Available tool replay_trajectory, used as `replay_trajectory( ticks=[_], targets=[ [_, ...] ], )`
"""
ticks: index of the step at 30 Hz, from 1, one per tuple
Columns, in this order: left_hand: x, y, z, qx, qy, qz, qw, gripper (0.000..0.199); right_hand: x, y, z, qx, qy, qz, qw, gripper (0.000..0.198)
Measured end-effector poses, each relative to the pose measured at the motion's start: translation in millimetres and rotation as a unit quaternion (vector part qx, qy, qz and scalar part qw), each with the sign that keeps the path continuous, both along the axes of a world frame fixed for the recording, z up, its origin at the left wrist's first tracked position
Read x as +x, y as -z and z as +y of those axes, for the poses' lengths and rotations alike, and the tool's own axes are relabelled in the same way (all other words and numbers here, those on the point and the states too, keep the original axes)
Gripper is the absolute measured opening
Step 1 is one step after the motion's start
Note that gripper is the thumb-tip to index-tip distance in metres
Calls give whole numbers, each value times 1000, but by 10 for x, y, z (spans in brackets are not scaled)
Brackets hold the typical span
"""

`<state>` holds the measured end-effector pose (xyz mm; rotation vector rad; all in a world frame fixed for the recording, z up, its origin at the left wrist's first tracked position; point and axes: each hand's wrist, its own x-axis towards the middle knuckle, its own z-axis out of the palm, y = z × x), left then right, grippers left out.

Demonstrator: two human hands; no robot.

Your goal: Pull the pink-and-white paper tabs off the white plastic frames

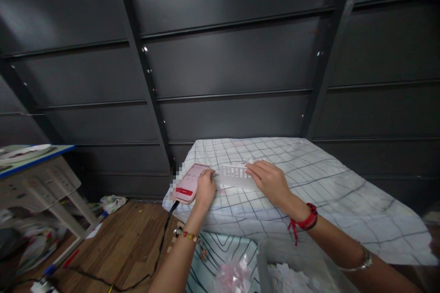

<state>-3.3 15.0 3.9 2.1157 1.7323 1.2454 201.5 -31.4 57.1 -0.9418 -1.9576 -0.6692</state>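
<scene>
Wall panels [233, 64], dark grey and crossed by ribs, fill the upper part of the view. Below them stands a low table [309, 224] draped in a white cloth with dark grid lines. Brown wooden floor [134, 229] shows at the left, near a blue-edged side table [63, 149]. At the bottom, a translucent bin [263, 265] holds pale scraps [288, 279], just beside a striped cloth [223, 242] with a pinkish crinkled bundle [233, 277] on it. Of the two hands, the right hand [268, 178] has its fingers pinched together on the upper right end of a white slotted piece [235, 176], which is at the table's middle, between the hands. The left hand [206, 187] is curled at the right edge of a pink-framed phone [190, 183]; whether it grips anything, I cannot tell. A black cable [161, 233] runs from the phone's lower end. Smallest are a red bracelet [311, 218] on the right wrist and a beaded one on the left.
</scene>
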Motion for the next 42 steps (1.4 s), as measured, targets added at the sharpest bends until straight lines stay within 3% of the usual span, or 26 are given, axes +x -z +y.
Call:
replay_trajectory(
  ticks=[14, 20, 27, 34, 39, 42],
  targets=[
    [-9, -15, 4, -17, 16, 6, 1000, 38, 76, -144, -511, -6, -60, 1, 998, 16],
    [54, -10, -42, 12, 64, 67, 996, 35, 290, -197, -332, 25, -12, 21, 999, 15],
    [120, -17, -126, -14, 140, 179, 974, 33, 500, -2, -52, -3, 24, 82, 996, 18],
    [115, -57, -157, -67, 139, 219, 964, 42, 491, 35, -162, -11, -9, 12, 1000, 17],
    [123, -63, -151, -75, 131, 230, 962, 42, 575, 51, -226, -43, -40, 86, 995, 18],
    [133, -72, -150, -72, 126, 236, 961, 43, 667, 99, -241, -101, -39, 143, 984, 21]
  ],
)
